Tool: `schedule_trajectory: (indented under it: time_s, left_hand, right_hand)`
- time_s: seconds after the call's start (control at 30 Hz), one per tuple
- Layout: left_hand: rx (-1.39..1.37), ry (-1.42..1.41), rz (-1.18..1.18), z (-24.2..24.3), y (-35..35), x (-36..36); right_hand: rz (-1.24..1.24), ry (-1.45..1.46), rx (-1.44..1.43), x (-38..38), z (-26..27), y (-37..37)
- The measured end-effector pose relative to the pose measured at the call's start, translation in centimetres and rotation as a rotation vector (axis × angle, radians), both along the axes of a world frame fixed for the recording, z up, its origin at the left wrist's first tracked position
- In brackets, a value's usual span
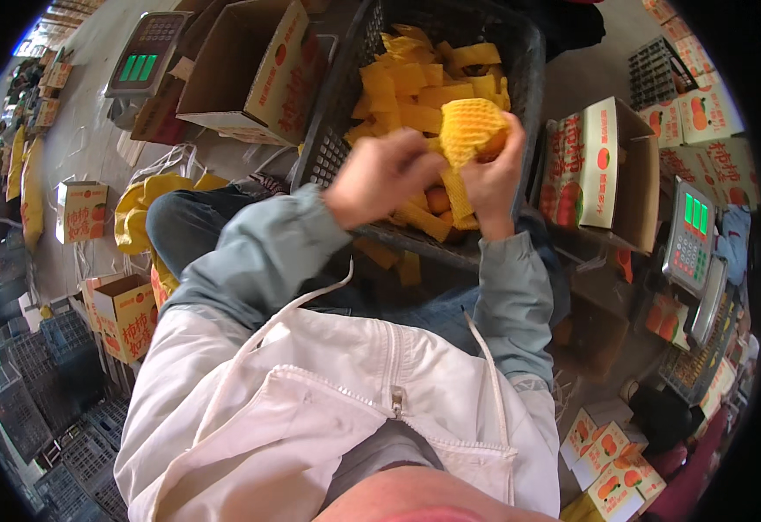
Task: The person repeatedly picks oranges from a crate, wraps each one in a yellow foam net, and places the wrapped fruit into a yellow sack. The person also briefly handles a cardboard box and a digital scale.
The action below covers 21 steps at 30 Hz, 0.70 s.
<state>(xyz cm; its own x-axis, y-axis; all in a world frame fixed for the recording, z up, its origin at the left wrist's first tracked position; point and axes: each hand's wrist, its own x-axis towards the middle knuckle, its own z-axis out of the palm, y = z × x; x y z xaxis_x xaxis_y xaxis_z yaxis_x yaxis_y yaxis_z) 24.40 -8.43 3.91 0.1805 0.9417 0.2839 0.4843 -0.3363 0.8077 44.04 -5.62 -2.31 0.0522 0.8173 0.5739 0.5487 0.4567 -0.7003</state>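
Note:
My right hand (494,179) grips an orange persimmon (493,145) partly covered by a yellow foam net sleeve (472,127). Close to its left, my left hand (387,173) is blurred with its fingers curled; whether they pinch anything is unclear. Both hands are above a black plastic crate (328,140) between my knees. Many flat yellow foam net sleeves (413,81) lie inside it. Below my hands, a few more orange persimmons (438,199) show among the sleeves, partly hidden.
Open cardboard cartons flank the crate, one at left (243,72) and one at right (635,176). Digital scales stand at upper left (149,55) and far right (688,238). Stacked plastic crates (35,372) occupy the lower left. Printed cartons (615,457) lie at lower right.

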Motion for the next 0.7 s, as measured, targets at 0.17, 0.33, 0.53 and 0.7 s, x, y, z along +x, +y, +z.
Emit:
schedule_trajectory:
  time_s: [0.17,0.33,0.53,0.7]
  left_hand:
    - [0.223,0.466,1.051,-2.0,5.8,-19.4]
    - [-1.239,-1.396,0.535,-9.4,9.0,-29.1]
    - [-0.919,-1.089,0.750,-10.4,8.3,-37.1]
    - [-0.944,-0.999,0.893,-9.2,-0.7,-45.2]
  right_hand:
    - [-0.044,0.993,-0.536,4.6,-0.8,-0.4]
    - [-0.027,1.290,-0.660,6.1,-2.0,-2.4]
    - [-0.034,1.394,-0.645,6.1,-2.7,-5.6]
    - [-0.020,1.423,-0.596,6.6,-1.6,-5.5]
